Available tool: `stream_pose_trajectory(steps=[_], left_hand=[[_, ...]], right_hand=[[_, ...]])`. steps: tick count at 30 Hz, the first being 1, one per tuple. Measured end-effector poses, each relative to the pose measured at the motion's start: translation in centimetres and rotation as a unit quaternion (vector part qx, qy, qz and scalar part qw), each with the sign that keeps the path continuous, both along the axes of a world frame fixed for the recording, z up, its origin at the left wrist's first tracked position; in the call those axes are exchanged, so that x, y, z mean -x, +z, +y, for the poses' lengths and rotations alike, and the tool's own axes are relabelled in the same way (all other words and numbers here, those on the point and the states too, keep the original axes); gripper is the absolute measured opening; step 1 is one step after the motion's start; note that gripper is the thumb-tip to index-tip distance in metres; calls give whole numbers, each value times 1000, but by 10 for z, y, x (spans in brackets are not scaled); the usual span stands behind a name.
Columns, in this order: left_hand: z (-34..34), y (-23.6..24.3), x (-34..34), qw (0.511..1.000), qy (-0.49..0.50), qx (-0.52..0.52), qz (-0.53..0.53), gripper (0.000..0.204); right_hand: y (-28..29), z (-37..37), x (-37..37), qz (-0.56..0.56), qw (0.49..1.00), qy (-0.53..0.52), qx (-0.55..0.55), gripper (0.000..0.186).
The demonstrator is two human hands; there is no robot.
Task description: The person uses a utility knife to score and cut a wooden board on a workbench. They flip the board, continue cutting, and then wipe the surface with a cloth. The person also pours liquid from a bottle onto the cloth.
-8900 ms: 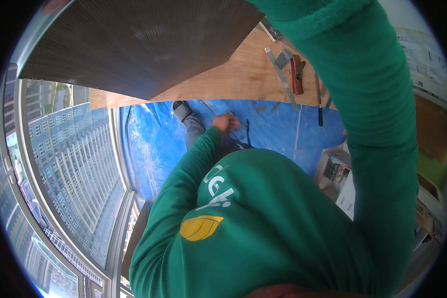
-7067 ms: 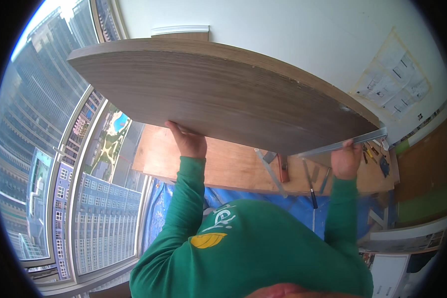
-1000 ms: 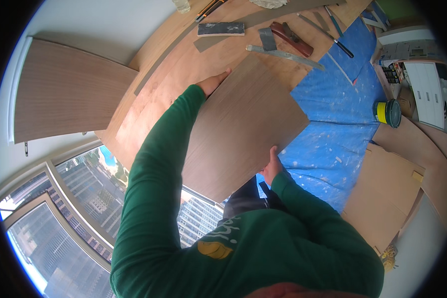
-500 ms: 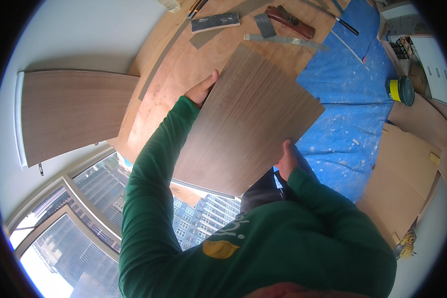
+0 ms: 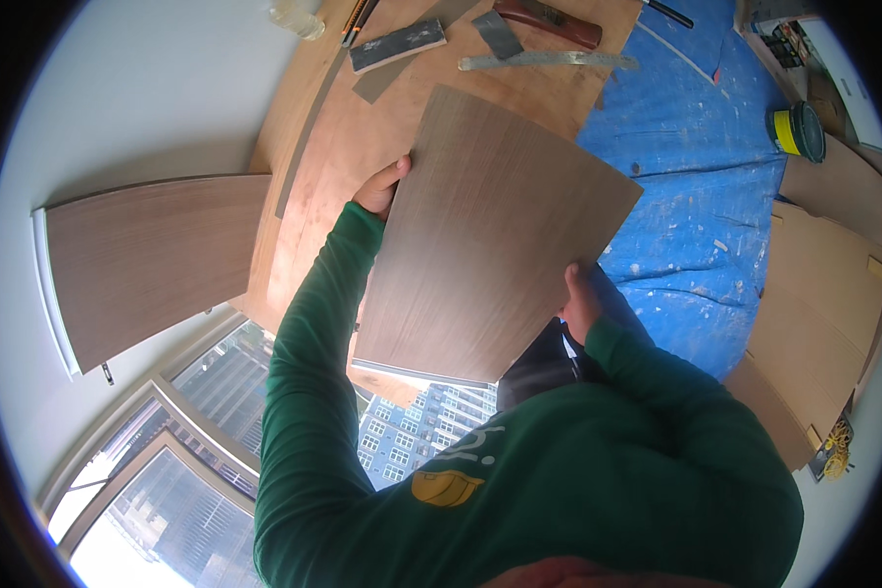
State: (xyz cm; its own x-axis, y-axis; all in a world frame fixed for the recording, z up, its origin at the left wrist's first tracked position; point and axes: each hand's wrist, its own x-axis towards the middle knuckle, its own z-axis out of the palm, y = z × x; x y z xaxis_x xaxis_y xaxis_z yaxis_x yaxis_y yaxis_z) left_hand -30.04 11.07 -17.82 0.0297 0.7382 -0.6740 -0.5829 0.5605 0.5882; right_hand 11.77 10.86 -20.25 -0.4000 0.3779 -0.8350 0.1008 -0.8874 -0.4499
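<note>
Between my two hands I hold a rectangular brown wood-grain panel (image 5: 500, 235), tilted in front of my body. My left hand (image 5: 383, 187) grips its left edge, the thumb lying along the edge and the other fingers hidden underneath. On the opposite edge, closer to me, my right hand (image 5: 581, 302) is closed round the panel with its thumb up. A pale strip shows along the panel's near edge. Behind the panel lies a plywood work surface (image 5: 333, 147), partly covered by it.
Toward the far side of the plywood lie a sanding block (image 5: 398, 45), a grey sheet piece (image 5: 498, 35), a wooden hand plane (image 5: 549, 22) and a long thin strip (image 5: 549, 61). A larger wood-grain panel (image 5: 157, 255) stands at left. Blue sheeting (image 5: 696, 216), a bucket (image 5: 799, 132) and cardboard (image 5: 813, 304) are at right.
The panel has turned slightly anticlockwise, its far corner moving left, with both hands still on it. The whole view has shifted, so the tools at the back sit higher in the picture.
</note>
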Motion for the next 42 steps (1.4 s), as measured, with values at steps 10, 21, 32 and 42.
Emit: stream_pose_trajectory(steps=[10,21,32,42], left_hand=[[12,21,-10,998,22,-30,49,102],[18,13,6,972,30,-109,205,92],[40,-21,23,892,129,-76,427,82],[66,-63,79,810,101,28,577,64]], right_hand=[[-9,5,-1,-46,997,67,-6,85],[-24,11,13,-7,999,44,17,88],[-22,2,28,16,999,15,37,87],[-27,15,71,-94,991,95,-13,95]])
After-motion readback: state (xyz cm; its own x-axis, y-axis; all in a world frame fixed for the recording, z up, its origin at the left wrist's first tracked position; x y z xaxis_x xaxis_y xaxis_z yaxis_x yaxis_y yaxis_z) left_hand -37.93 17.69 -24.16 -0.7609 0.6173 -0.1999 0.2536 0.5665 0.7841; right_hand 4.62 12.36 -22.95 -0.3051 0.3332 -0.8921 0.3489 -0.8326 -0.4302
